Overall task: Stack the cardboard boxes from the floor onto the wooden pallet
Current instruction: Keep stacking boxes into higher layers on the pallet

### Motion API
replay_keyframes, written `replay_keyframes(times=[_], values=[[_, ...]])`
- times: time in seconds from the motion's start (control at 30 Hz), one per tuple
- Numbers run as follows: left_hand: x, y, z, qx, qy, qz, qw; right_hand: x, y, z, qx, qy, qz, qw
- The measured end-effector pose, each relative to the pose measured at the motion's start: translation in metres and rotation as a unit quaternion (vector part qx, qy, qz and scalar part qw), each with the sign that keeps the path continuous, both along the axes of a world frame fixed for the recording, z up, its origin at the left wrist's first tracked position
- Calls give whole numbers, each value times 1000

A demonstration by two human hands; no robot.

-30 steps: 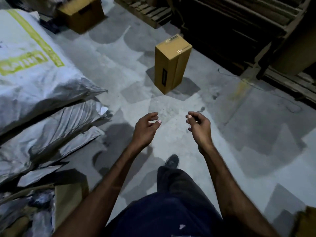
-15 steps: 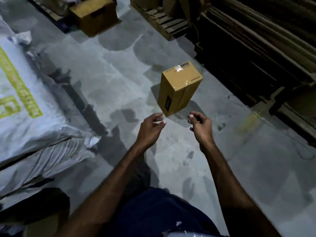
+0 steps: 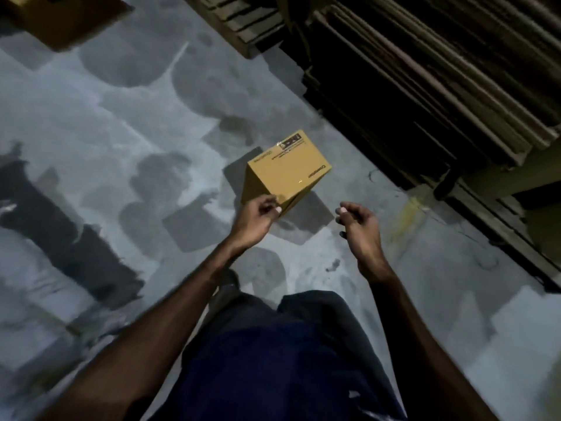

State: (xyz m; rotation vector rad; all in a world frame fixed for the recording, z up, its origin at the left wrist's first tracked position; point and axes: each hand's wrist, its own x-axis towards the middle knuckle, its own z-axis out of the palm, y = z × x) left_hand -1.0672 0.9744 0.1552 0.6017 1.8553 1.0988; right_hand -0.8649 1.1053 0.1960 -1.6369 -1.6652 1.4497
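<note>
While it stands upright on the grey concrete floor (image 3: 121, 123), the tall tan cardboard box (image 3: 287, 168) has bare floor on its left and near sides. The left hand (image 3: 253, 218) overlaps its near bottom corner, fingers loosely curled; whether they touch it I cannot tell. The right hand (image 3: 361, 223) hangs just right of it, relaxed, holding nothing. Dark stacked flat cardboard sheets (image 3: 425, 86) close off the right; a second brown box (image 3: 63, 19) sits far left.
</note>
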Motion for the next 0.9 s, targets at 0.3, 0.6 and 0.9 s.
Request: replay_keyframes(times=[0.3,0.6,0.9], values=[[-63,95,-42,-70,-6,76,995,-91,144,-41,-46,-33,78,995],[-102,179,-124,-185,-38,205,960,-174,294,-159,-62,-169,256,950],[-130,198,-253,-289,-158,277,902,-227,358,-263,-89,-257,278,921]])
